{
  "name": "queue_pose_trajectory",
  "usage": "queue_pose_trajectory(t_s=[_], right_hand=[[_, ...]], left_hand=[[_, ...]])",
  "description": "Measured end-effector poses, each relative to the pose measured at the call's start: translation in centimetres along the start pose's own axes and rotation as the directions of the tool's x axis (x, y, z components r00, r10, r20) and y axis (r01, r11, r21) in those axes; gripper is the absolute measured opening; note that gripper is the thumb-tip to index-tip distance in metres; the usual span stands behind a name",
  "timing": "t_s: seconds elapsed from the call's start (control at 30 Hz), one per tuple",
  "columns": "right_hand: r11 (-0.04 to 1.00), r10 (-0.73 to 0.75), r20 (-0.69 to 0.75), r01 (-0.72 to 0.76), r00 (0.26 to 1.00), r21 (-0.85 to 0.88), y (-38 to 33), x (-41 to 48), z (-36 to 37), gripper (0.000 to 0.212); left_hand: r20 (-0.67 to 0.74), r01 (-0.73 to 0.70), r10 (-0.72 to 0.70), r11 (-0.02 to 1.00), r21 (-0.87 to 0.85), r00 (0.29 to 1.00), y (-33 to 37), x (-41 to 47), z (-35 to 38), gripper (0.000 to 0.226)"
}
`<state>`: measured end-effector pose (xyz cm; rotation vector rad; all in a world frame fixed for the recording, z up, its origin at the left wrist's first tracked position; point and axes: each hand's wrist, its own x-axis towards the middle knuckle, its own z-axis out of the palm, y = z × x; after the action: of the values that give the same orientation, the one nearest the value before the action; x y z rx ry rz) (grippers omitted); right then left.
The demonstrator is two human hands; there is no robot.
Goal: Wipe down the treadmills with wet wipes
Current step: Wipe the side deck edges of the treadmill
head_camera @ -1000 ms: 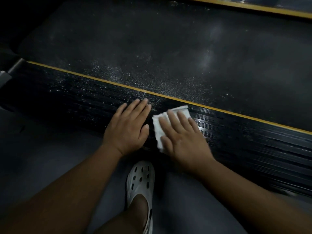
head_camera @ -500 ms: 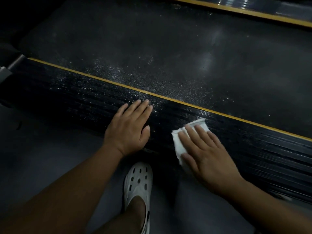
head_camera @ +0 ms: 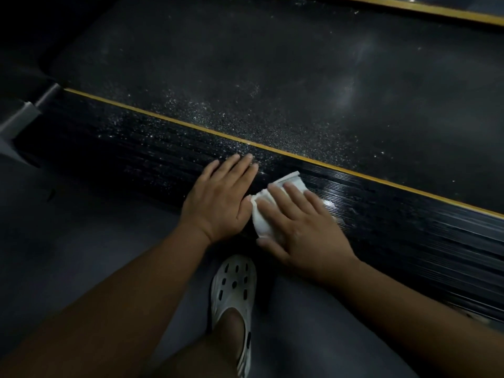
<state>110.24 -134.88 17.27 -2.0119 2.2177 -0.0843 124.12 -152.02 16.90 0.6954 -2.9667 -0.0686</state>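
The treadmill's black ribbed side rail runs diagonally across the view, edged by a thin yellow line, with the dark belt beyond it. White specks dust the rail and belt on the left part. My right hand lies flat with straight fingers on a folded white wet wipe, pressing it onto the rail. My left hand rests flat on the rail just left of the wipe, fingers straight, nearly touching it.
My foot in a white perforated clog stands on the grey floor just below the hands. A grey metal bracket sits at the rail's left end. A second yellow-edged rail crosses the top right.
My right hand slid the wipe right along the rail, then back left, and now sits beside my left hand again. My left hand has stayed in place.
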Motion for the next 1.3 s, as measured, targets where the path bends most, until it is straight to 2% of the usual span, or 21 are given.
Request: queue_pose_trajectory(t_s=[0.13,0.37,0.5,0.57,0.73,0.83,0.9,1.03,1.07,1.13,1.2,1.3], right_hand=[[0.997,-0.07,0.021,0.071,0.997,-0.007,2.6,-2.3,0.1,0.071],[0.999,-0.041,-0.005,0.041,0.999,0.017,0.8,0.0,0.0,0.075],[0.997,-0.077,0.033,0.078,0.996,-0.011,3.8,-2.5,-0.1,0.076],[0.997,-0.068,0.019,0.069,0.997,-0.028,4.1,-2.8,-0.2,0.076],[1.0,0.023,0.012,-0.023,1.0,0.006,-0.3,0.6,0.4,0.085],[1.0,0.001,0.015,-0.001,1.0,-0.027,1.0,-2.7,0.4,0.078],[0.998,0.056,-0.018,-0.056,0.998,-0.021,2.9,-4.1,-0.1,0.069],[0.921,0.382,-0.031,-0.378,0.924,0.091,2.0,1.6,-0.7,0.066],[0.918,0.387,-0.001,-0.385,0.922,0.092,0.7,3.0,-0.7,0.068],[0.95,0.297,0.014,-0.296,0.955,0.098,-1.0,3.7,-0.3,0.069],[0.962,0.259,-0.006,-0.258,0.966,0.093,-0.1,1.7,-0.1,0.066],[0.888,0.443,0.007,-0.44,0.896,0.132,2.1,0.2,-0.8,0.064]], left_hand=[[0.001,0.004,-0.004,1.0,-0.008,1.0,0.0,0.0,0.0,0.068],[0.014,0.007,-0.007,1.0,0.002,1.0,0.1,0.1,-0.1,0.068],[0.018,0.011,-0.011,1.0,0.0,1.0,0.0,0.0,0.1,0.068],[0.023,0.015,-0.015,1.0,0.004,1.0,0.0,0.0,0.0,0.068],[0.023,0.011,-0.011,1.0,-0.001,1.0,0.1,0.1,-0.2,0.068],[0.013,0.012,-0.012,1.0,-0.003,1.0,0.0,0.0,0.0,0.068],[0.006,0.018,-0.018,1.0,-0.008,1.0,0.0,0.0,0.2,0.068],[0.006,0.013,-0.013,1.0,-0.002,1.0,-0.1,0.1,0.1,0.068],[0.006,0.012,-0.011,1.0,-0.003,1.0,0.0,0.1,0.1,0.068],[0.006,0.008,-0.008,1.0,-0.002,1.0,-0.1,0.2,0.1,0.068],[0.003,0.004,-0.004,1.0,-0.003,1.0,0.0,0.2,0.2,0.068],[-0.007,0.01,-0.01,1.0,0.0,1.0,-0.1,0.0,0.3,0.067]])
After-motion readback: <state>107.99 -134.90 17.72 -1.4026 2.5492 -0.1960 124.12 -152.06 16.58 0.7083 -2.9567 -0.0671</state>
